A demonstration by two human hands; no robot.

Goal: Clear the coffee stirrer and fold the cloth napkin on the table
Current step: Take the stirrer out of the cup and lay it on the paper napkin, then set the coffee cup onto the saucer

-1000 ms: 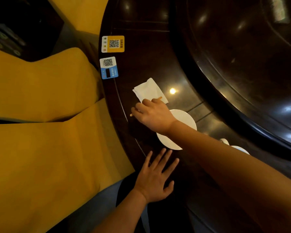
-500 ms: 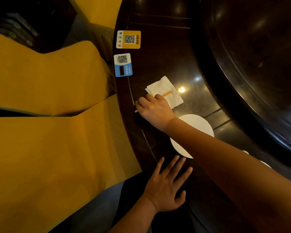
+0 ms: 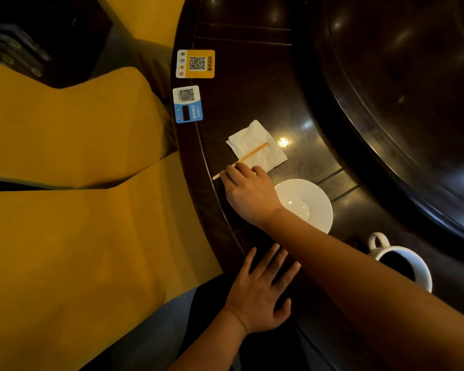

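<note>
The thin orange stirrer (image 3: 248, 156) lies slanted across the white napkin (image 3: 260, 145), and its near end sticks out past the napkin over the dark tabletop (image 3: 252, 84). The right hand (image 3: 248, 192) has its fingers curled around that near end. The left hand (image 3: 263, 290) lies flat and open on the tabletop edge, holding nothing. A white saucer (image 3: 308, 202) sits just beside the right wrist. A white cup (image 3: 402, 263) stands near it. Two code stickers, orange (image 3: 195, 63) and blue (image 3: 187, 104), lie past the napkin.
</note>
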